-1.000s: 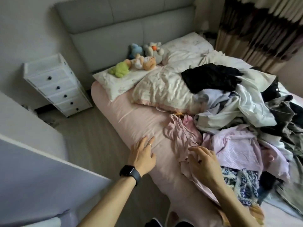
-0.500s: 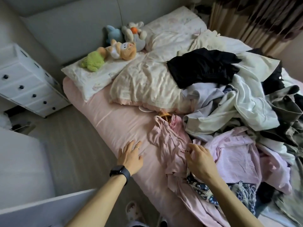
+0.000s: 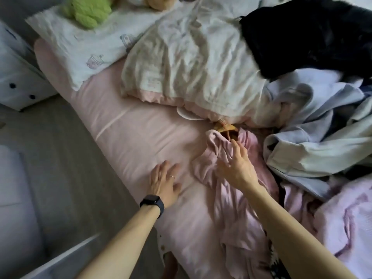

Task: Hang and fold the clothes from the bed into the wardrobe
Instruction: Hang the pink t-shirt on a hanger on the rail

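A crumpled pale pink garment (image 3: 231, 214) lies along the pink bed sheet (image 3: 132, 141). My right hand (image 3: 235, 166) hovers over its upper end with fingers spread, holding nothing. My left hand (image 3: 165, 182), with a black watch on the wrist, rests flat and open on the sheet just left of the garment. A heap of clothes fills the right side: a black garment (image 3: 310, 35), a light blue one (image 3: 314, 125), a lilac one (image 3: 346, 224). A bit of tan checked fabric (image 3: 224, 126) peeks out above the pink garment.
A cream duvet (image 3: 191, 63) and a printed pillow (image 3: 84, 47) lie at the head of the bed, with a green plush toy (image 3: 88, 9) on the pillow. A white drawer unit (image 3: 18, 77) stands at the left. Grey floor (image 3: 50, 168) runs beside the bed.
The view has closed in on the bed. My right hand has reached forward along the pink garment toward its upper end. My left hand stays flat on the sheet.
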A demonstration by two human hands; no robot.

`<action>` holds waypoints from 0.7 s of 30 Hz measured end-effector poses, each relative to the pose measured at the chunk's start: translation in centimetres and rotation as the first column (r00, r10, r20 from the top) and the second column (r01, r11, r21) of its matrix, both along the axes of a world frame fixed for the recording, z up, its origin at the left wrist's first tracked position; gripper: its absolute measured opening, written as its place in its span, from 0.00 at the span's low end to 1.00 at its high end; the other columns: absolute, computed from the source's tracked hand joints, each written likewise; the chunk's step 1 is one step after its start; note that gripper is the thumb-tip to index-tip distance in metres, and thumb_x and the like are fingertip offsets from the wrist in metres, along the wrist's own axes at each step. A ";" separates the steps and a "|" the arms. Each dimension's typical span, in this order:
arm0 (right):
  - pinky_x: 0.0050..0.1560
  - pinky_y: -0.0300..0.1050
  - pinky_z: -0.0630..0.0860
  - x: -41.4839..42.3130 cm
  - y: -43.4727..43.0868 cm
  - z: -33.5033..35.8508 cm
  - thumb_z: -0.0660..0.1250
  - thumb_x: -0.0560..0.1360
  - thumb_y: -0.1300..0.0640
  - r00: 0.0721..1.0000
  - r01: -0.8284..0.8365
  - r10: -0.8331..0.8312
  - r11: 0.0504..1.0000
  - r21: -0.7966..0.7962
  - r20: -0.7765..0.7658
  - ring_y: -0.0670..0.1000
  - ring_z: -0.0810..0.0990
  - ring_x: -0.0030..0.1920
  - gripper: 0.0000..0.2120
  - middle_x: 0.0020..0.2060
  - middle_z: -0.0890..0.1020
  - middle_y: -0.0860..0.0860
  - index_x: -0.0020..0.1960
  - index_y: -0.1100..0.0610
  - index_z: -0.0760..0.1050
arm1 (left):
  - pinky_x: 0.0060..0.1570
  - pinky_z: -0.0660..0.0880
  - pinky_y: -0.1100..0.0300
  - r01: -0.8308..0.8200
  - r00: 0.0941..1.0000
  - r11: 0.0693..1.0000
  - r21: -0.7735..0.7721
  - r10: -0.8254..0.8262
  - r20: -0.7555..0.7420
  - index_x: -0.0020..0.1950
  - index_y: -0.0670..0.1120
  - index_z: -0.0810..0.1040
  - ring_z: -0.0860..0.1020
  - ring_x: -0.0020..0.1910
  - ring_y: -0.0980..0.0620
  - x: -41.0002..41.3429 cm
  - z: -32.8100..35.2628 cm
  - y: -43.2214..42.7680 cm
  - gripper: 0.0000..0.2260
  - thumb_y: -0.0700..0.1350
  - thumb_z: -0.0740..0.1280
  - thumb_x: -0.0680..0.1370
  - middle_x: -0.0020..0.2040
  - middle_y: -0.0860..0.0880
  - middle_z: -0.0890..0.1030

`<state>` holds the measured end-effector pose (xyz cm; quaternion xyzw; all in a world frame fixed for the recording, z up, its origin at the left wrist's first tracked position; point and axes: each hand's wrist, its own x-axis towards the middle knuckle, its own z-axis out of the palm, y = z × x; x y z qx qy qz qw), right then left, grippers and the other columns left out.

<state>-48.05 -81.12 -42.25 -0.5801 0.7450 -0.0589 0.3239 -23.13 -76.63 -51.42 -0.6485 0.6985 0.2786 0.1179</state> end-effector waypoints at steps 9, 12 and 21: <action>0.43 0.53 0.74 2.1 -2.0 -3.4 0.67 0.74 0.53 0.991 -0.020 0.007 0.995 -0.095 -0.130 0.64 0.79 0.51 0.14 0.50 0.78 0.54 0.59 0.51 0.71 | 0.76 0.50 0.44 0.039 0.999 0.992 0.121 -0.036 -0.034 0.79 0.65 0.42 0.37 0.80 0.45 1.6 -3.6 -0.7 0.33 0.59 0.59 0.81 0.81 0.55 0.37; 0.42 0.52 0.76 1.4 -0.6 0.6 0.67 0.74 0.56 0.999 0.039 -0.046 0.979 -0.202 -0.030 0.60 0.79 0.44 0.06 0.43 0.81 0.52 0.50 0.53 0.77 | 0.76 0.56 0.44 0.058 0.997 0.960 0.273 -0.040 -0.072 0.80 0.59 0.52 0.49 0.80 0.42 2.0 -0.5 -2.6 0.30 0.51 0.61 0.81 0.82 0.50 0.48; 0.39 0.50 0.71 -1.8 3.4 19.8 0.71 0.73 0.62 0.998 0.057 -0.056 0.949 -0.310 0.012 0.59 0.79 0.39 0.02 0.37 0.82 0.54 0.45 0.58 0.81 | 0.67 0.70 0.52 -0.059 0.940 0.987 0.150 0.105 -0.324 0.79 0.53 0.62 0.69 0.72 0.46 0.6 19.8 -5.8 0.28 0.52 0.64 0.79 0.74 0.46 0.69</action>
